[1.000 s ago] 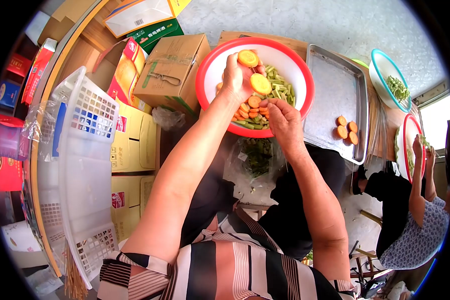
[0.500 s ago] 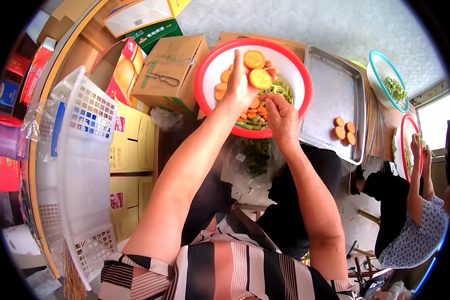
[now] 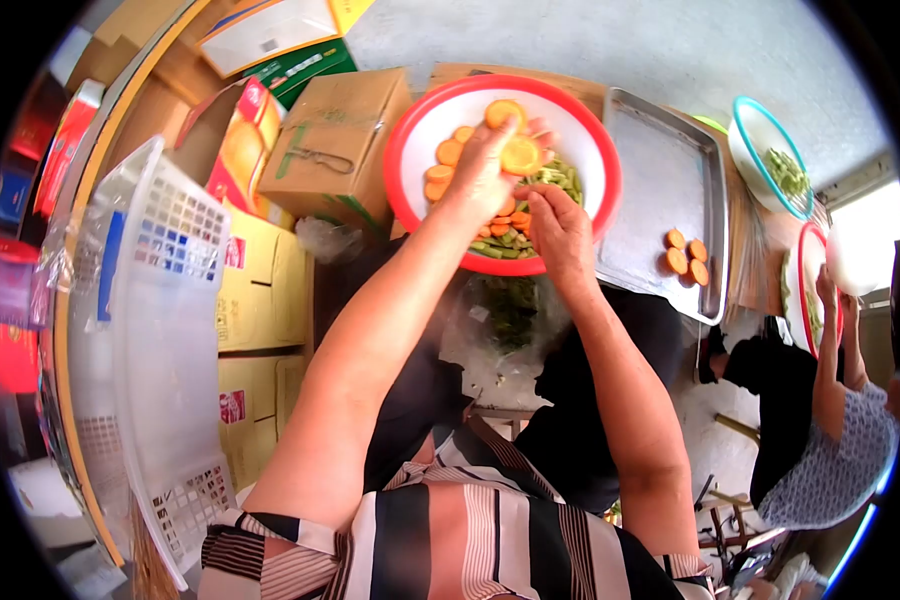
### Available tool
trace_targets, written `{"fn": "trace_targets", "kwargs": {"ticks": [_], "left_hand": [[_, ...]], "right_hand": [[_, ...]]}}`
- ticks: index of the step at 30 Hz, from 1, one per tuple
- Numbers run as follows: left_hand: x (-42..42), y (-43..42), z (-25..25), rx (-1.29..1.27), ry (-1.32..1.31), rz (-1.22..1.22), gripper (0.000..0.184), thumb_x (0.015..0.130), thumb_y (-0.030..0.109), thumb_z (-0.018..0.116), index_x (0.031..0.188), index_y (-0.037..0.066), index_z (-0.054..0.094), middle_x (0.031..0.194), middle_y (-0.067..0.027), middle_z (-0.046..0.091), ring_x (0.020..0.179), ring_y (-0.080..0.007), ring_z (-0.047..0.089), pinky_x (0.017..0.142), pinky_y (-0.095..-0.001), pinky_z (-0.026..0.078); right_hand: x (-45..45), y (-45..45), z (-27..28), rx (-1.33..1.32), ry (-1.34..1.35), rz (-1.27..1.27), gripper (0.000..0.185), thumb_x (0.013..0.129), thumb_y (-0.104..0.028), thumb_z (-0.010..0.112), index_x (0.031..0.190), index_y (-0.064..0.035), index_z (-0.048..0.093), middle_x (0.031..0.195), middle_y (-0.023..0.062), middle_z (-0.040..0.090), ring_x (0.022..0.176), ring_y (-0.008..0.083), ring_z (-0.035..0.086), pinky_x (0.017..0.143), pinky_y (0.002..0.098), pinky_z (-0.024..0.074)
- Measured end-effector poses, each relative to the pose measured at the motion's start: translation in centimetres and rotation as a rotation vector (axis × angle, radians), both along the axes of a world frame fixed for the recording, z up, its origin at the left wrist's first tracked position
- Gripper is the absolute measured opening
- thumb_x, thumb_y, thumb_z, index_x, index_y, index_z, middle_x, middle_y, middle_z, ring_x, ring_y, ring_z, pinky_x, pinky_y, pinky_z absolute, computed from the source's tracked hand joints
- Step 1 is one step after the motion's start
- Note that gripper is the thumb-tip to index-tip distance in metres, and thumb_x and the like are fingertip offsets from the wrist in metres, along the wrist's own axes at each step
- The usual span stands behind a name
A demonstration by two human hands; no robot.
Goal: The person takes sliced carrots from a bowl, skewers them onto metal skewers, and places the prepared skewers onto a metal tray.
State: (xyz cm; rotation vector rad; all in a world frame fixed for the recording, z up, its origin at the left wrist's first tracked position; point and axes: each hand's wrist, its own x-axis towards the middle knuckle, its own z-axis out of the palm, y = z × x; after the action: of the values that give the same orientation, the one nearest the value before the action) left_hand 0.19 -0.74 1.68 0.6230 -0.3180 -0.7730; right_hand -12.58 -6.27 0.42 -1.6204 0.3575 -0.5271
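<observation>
On the bench (image 3: pixel 590 88), tray (image 3: pixel 660 160) at 1 o'clock, red-rimmed bowl (image 3: pixel 401 200) at 12, L hand (image 3: pixel 487 170) above it, fingers gripping 2 carrot slices (image 3: pixel 521 157), R hand (image 3: pixel 562 232) at slices' 5 o'clock, fingers pinched, on what can't tell, prob. lining-up step, next move calling for steady slices

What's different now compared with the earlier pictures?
The left hand has shifted right over the red-rimmed bowl, its thumb now against the upper of two held carrot slices. A pale rounded object has appeared by the co-worker's hands. Unchanged: the right hand pinched below; four loose slices on the tray.
</observation>
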Motion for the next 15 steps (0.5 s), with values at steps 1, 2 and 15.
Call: {"fn": "trace_targets", "kwargs": {"ticks": [1, 2, 15], "left_hand": [[0.4, -0.2, -0.6, 0.002, 0.025, -0.022, 0.036, 0.091, 0.027, 0.054, 0.115, 0.003, 0.043, 0.112, -0.0194, 0.057, 0.104, -0.0310, 0.057, 0.090, -0.0425, 0.048], [0.9, -0.4, -1.1, 0.005, 0.050, -0.043, 0.039, 0.090, 0.031, 0.055, 0.115, 0.003, 0.043, 0.112, -0.0187, 0.057, 0.103, -0.0305, 0.058, 0.089, -0.0429, 0.048], [-0.1, 0.6, 0.9, 0.272, -0.119, -0.016, 0.038, 0.092, 0.029, 0.052, 0.118, 0.001, 0.047, 0.110, -0.0166, 0.056, 0.096, -0.0265, 0.060, 0.080, -0.0363, 0.051]], "right_hand": [[-0.2, -0.2, 0.3, -0.003, -0.002, -0.019, 0.019, 0.094, -0.013, 0.045, 0.096, -0.0019, 0.061, 0.053, -0.0086, 0.037, 0.045, 0.0014, 0.032, 0.041, 0.0194, 0.0243], [-0.3, -0.4, 0.5, -0.005, -0.005, -0.039, 0.019, 0.094, -0.013, 0.046, 0.095, -0.0014, 0.061, 0.053, -0.0077, 0.037, 0.045, 0.0018, 0.033, 0.042, 0.0200, 0.0255], [-11.3, -13.5, 3.3, -0.452, 0.322, -0.439, 0.019, 0.087, -0.017, 0.054, 0.089, -0.0032, 0.067, 0.056, 0.0021, 0.053, 0.050, 0.0082, 0.049, 0.048, 0.0258, 0.0394]]}}
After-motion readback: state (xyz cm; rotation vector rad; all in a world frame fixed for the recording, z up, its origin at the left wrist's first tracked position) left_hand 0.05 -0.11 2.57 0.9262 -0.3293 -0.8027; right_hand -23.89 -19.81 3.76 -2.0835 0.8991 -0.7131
